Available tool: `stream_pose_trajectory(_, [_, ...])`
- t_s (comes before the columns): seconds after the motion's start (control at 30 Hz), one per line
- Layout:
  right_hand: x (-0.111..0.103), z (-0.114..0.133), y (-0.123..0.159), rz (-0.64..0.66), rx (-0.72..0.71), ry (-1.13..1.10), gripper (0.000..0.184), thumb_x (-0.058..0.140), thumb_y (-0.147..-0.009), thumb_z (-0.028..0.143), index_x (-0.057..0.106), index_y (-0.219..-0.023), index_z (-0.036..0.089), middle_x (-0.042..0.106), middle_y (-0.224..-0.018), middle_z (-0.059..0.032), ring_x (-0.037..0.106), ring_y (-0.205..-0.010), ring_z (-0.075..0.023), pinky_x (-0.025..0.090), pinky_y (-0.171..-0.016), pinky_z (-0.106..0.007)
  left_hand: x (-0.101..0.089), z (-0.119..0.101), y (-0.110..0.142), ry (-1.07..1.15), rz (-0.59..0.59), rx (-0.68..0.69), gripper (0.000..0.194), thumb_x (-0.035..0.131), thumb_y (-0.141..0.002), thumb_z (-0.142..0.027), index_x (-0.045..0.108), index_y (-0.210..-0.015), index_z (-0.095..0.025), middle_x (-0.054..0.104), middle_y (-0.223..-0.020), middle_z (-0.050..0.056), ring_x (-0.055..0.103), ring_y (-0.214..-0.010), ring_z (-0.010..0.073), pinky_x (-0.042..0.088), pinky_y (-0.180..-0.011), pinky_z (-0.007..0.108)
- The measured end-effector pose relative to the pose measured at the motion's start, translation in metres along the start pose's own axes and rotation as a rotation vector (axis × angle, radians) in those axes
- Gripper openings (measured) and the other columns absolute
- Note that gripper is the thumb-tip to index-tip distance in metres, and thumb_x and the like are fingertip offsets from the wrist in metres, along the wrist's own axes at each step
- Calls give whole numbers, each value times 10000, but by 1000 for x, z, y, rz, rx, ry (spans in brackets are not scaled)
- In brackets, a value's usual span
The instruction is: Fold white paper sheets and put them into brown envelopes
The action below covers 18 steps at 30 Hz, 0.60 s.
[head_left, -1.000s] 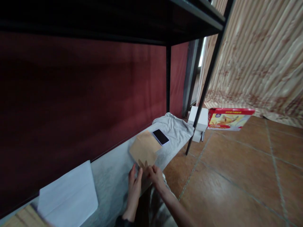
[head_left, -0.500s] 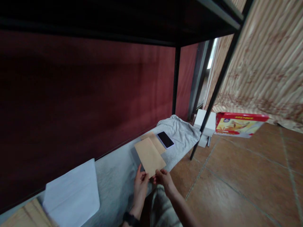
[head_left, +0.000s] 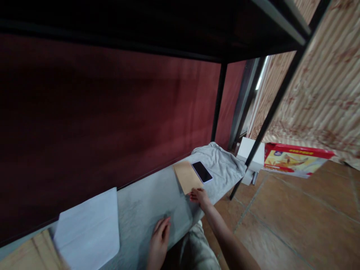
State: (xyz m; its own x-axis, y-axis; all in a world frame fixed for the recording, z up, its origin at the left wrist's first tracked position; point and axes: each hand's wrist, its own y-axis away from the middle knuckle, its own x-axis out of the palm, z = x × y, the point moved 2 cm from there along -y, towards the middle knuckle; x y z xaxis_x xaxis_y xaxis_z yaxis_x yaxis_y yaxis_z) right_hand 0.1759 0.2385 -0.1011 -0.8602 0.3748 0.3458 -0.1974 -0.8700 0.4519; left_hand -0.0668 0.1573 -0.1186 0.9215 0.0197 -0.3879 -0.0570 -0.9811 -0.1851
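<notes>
A brown kraft-paper envelope (head_left: 188,178) lies on the cloth-covered shelf, over another brown piece whose edge barely shows. My right hand (head_left: 198,195) pinches its near edge. Just beyond the envelope is a dark-screened phone (head_left: 202,172). Apart from it, nearer to me, my left hand (head_left: 160,236) hovers over the grey cloth, fingers loosely curled and nothing between them.
White paper (head_left: 90,228) lies on the shelf to the left, beside brown paper pieces (head_left: 33,253) in the corner. A crumpled grey cloth (head_left: 222,161) covers the far end. Black shelf posts (head_left: 275,105) rise at right; a white box (head_left: 250,152) and red-yellow carton (head_left: 295,160) stand behind.
My left hand has let go of the envelope and drawn back toward me. With my right hand on it, the envelope has moved away from me onto the other brown piece.
</notes>
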Motion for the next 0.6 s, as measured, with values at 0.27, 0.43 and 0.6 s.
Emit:
stream_pose_trajectory(0.27, [-3,1,-2,10,68,67,182,693,-768,268,606,-652,159,698,-605,-38,616,-487,-125,506,-555,-240,3,-8,9,-47,-17,68,276,510,-882,-350,748,-986,-258,736,-1060,100,690,-1026,260,555,-958,427])
stream_pose_trajectory(0.43, [-5,2,-3,12,95,118,139,667,-773,229,626,-673,142,709,-624,-64,636,-509,-134,508,-561,-235,7,-6,15,-48,-32,75,256,502,-888,-293,748,-953,-268,735,-1072,80,693,-1021,238,552,-961,392])
stream_pose_trajectory(0.6, [-4,5,-4,-12,109,140,141,654,-775,198,620,-649,144,713,-631,-68,648,-521,-130,522,-582,-229,9,-8,17,-55,-35,70,264,493,-891,-249,745,-964,-271,724,-1119,70,690,-1035,226,544,-972,369])
